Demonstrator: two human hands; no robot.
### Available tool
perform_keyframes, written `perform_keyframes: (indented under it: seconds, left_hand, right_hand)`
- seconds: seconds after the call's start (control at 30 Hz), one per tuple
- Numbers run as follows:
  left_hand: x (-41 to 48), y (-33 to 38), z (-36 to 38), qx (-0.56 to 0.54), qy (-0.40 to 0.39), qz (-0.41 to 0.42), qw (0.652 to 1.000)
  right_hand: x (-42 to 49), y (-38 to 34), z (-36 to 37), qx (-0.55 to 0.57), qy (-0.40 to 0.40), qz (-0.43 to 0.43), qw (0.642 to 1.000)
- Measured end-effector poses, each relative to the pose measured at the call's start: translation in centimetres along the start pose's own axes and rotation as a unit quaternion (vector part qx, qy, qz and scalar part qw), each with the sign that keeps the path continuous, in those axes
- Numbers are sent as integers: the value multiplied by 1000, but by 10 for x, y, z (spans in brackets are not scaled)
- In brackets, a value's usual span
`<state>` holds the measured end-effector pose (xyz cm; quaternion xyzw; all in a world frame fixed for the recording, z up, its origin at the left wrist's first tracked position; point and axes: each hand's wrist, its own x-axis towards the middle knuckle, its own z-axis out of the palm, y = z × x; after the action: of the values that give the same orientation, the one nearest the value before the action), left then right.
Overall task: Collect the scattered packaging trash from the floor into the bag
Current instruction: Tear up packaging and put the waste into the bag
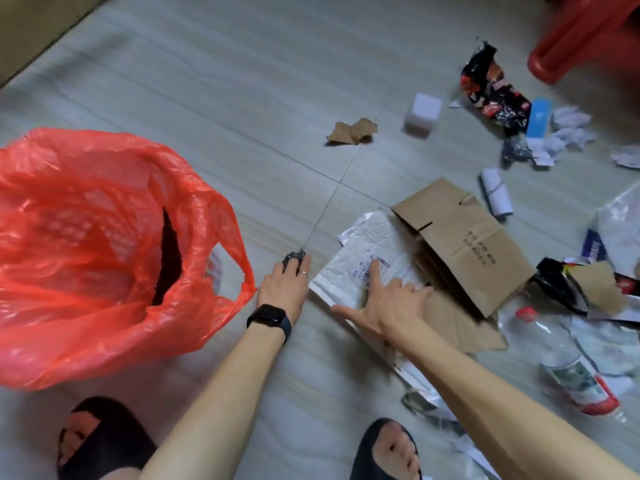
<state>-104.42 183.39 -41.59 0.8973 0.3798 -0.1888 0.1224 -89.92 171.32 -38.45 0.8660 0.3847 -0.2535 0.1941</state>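
A red plastic bag (86, 244) stands open on the floor at the left. My left hand (285, 289), with a black watch on the wrist, grips a small crumpled grey wrapper (292, 259) just right of the bag's handle. My right hand (384, 303) lies spread with straight fingers on a white padded mailer (360, 251) with a printed label. A flattened brown cardboard box (464, 244) lies over the mailer's right side.
Farther off lie a torn cardboard scrap (353, 131), a white foam block (422, 114), a black snack wrapper (491, 91), crumpled paper (568, 129), a paper roll (497, 195) and a clear bottle (571, 365). A red plastic stool (585, 36) stands at top right. My sandalled feet are at the bottom.
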Motion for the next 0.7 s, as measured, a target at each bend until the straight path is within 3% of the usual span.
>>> perform_keyframes:
  seconds: [0.17,0.3,0.47,0.6,0.7]
  left_hand:
    - [-37,4,10,-55,-37,-74,995]
    - [-57,-7,12,-132,-55,-84,986]
    - [-81,-2,-31,-171,13,-52,984]
    - [-98,8,-99,-187,106,-10,977]
    - [-115,-2,-166,-207,198,2,958]
  right_hand:
    - [7,-35,4,-151,29,-75,985]
    - [2,-34,6,-167,76,-161,970]
    - [-21,-16,-18,5,114,-138,984]
    - [-54,-7,-73,109,217,-134,961]
    - [-89,-7,-132,220,242,-148,933]
